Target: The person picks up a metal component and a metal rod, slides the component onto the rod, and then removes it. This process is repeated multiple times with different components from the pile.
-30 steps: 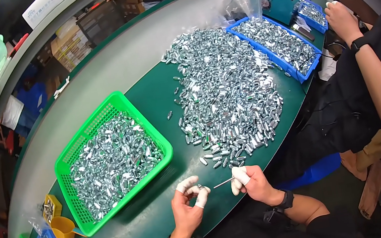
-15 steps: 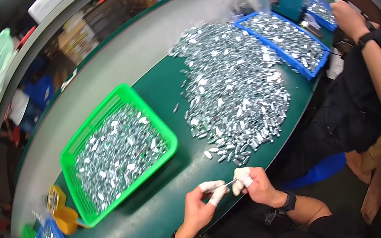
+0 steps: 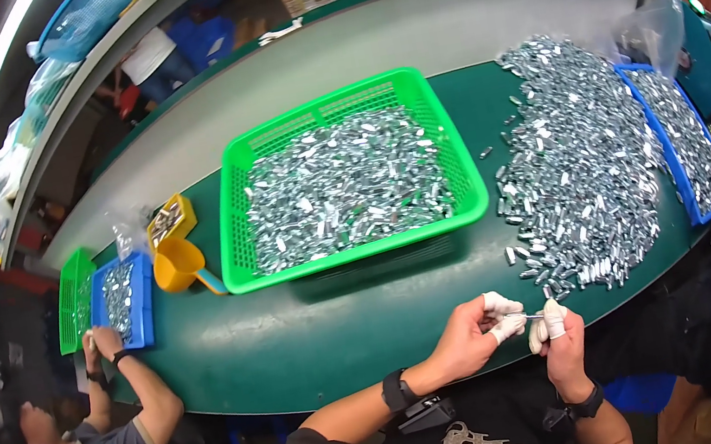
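Near the front edge of the green table, my left hand (image 3: 462,341) and my right hand (image 3: 566,358) are close together. A thin, shiny metal pin (image 3: 534,317) spans the small gap between them, and the fingertips of both hands are pinched around its ends. White coverings wrap several fingertips and hide part of what they grip. Just beyond my hands lies a wide heap of small silvery metal parts (image 3: 578,175), spread directly on the table. A bright green basket (image 3: 352,258), filled with similar parts, stands to the left of the heap.
Blue trays (image 3: 678,168) of parts stand at the right, beside a clear plastic bag (image 3: 658,35). On the left are a yellow scoop (image 3: 178,264), a yellow bin (image 3: 172,220), a blue tray (image 3: 140,300) and a small green basket (image 3: 70,312). A co-worker (image 3: 124,439) handles parts there.
The view has swung left, bringing the left co-worker's upper body into sight and shifting the table's contents rightward. My hands still pinch the pin between them, in much the same pose.
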The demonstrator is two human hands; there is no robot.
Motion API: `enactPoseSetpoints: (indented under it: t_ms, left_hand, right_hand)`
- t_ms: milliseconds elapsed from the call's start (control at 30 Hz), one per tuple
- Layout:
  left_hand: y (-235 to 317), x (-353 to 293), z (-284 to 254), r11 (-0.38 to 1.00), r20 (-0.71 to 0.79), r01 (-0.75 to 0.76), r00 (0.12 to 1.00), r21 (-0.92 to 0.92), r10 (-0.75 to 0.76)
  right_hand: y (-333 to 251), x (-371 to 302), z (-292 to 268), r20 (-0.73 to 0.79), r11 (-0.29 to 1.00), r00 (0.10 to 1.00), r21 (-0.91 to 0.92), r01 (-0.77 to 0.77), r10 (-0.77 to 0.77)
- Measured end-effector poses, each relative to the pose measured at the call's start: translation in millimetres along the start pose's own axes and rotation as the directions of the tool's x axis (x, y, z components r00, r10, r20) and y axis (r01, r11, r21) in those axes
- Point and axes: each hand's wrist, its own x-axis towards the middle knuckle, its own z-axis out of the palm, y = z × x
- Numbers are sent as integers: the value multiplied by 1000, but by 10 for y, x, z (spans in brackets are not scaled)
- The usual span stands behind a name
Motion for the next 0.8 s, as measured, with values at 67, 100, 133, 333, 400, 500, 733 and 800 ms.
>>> enactPoseSetpoints:
  t_ms: [67, 100, 133, 333, 400, 500, 733, 800]
  left_hand:
    - [5, 1, -6, 1000, 20, 4, 1000, 23, -4]
    - [18, -8, -18, 999, 31, 6, 999, 36, -7]
    - [36, -22, -32, 999, 17, 1, 1000, 42, -2]
    - [51, 12, -102, 996, 86, 85, 992, 34, -88]
    - [75, 19, -107, 988, 140, 143, 981, -59, -133]
    - [92, 36, 29, 995, 7, -10, 1000, 98, 10]
    - [137, 24, -17, 985, 131, 168, 978, -37, -162]
    - [112, -38, 57, 982, 31, 26, 999, 189, -33]
  right_hand:
    - [13, -17, 8, -33, 1000, 999, -29, 0, -1]
    - [21, -9, 20, -17, 1000, 1000, -25, 1, -1]
    - [29, 0, 35, -9, 1000, 1000, -21, -7, 7]
    - [31, 18, 15, -11, 998, 998, 19, -64, 65]
    - [31, 30, 37, -15, 999, 999, 30, -38, 39]
    - [33, 27, 16, -92, 999, 996, 39, 27, -23]
    - [-28, 26, -72, 39, 989, 992, 83, -125, 122]
    - [-2, -24, -43, 1, 967, 985, -185, 172, -175]
